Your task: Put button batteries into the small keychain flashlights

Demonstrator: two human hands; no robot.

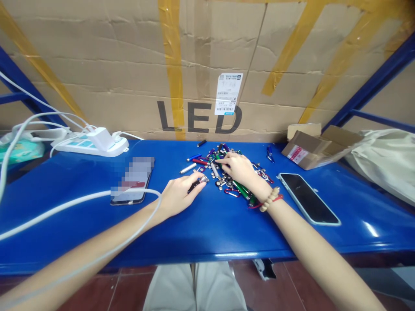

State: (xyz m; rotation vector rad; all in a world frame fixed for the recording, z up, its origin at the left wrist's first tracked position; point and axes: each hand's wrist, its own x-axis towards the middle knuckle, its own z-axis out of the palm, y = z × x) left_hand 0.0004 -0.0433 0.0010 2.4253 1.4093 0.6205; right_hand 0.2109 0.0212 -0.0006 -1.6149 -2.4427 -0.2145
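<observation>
My left hand [181, 194] is closed around a small dark cylinder with a shiny metal end [203, 179], which looks like a mini flashlight; most of it is hidden by the fingers. My right hand [238, 168] rests over the pile, fingers reaching out among the parts, with no held item visible. Green metal tubes [241, 190] lie under and beside it. Around both hands are a silver tube [188, 168], a red tube [200, 162], a blue tube [194, 157], small round button-like pieces [220, 183] and a red carabiner clip [232, 192].
A phone [132, 181] lies left and another phone [308, 198] right on the blue table [201, 237]. A power strip [90, 144] stands back left; its white cable [81, 196] crosses above my left arm. An open cardboard box [317, 147] sits back right, before a large carton [129, 65].
</observation>
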